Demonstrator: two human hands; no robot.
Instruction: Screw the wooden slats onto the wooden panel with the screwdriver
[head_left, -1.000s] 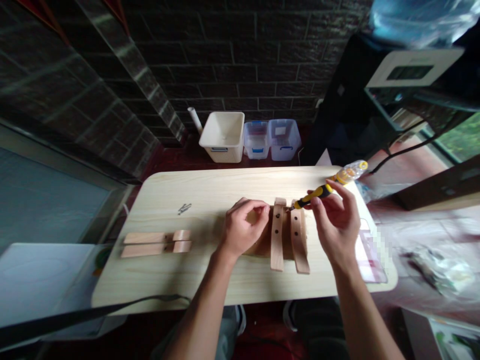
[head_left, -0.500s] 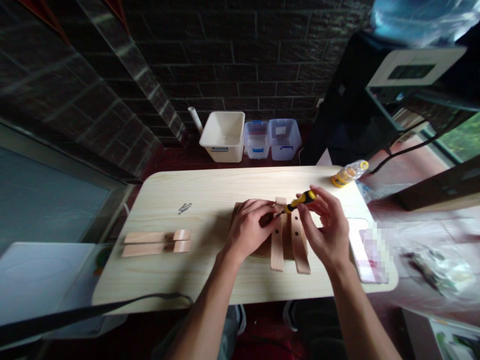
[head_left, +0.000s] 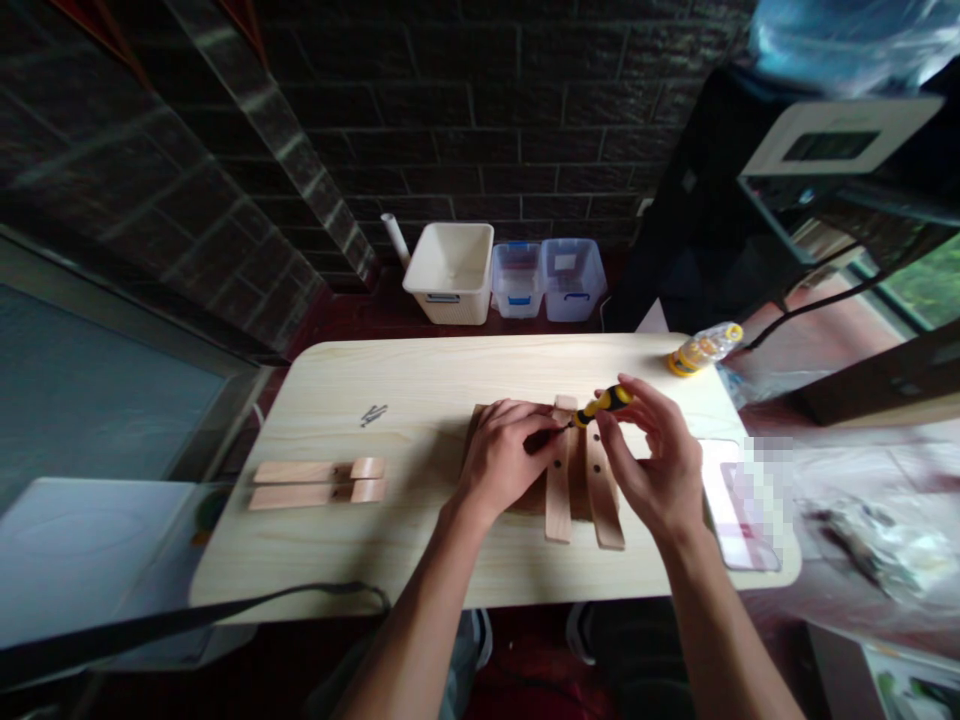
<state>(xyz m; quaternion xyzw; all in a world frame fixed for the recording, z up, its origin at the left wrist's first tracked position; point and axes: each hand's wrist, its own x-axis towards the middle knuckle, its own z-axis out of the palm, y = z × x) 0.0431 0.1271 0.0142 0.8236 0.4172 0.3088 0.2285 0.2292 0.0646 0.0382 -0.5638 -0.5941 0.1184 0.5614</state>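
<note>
My right hand [head_left: 654, 450] is closed on the yellow and black handle of a screwdriver [head_left: 602, 405]. The tool slants down to the left, its tip at the upper part of a curved wooden leg [head_left: 557, 505]. My left hand [head_left: 506, 455] is closed around that tip, thumb and fingers pinched; whether they hold a screw is hidden. A second curved wooden leg [head_left: 604, 500] lies alongside, with two dark screw holes or heads showing. Both legs rest across a brown wooden block [head_left: 579, 470], which my left hand partly covers.
Two more wooden legs [head_left: 300, 482] and a small pile of screws [head_left: 373, 414] lie on the left of the table [head_left: 420, 560]. A clear and yellow bit holder [head_left: 705, 350] stands at the back right, a phone [head_left: 739, 510] at the right edge. Storage bins [head_left: 454, 275] sit beyond.
The view has shifted slightly, so everything appears a little further right. Both hands keep their places at the screwdriver and wooden leg.
</note>
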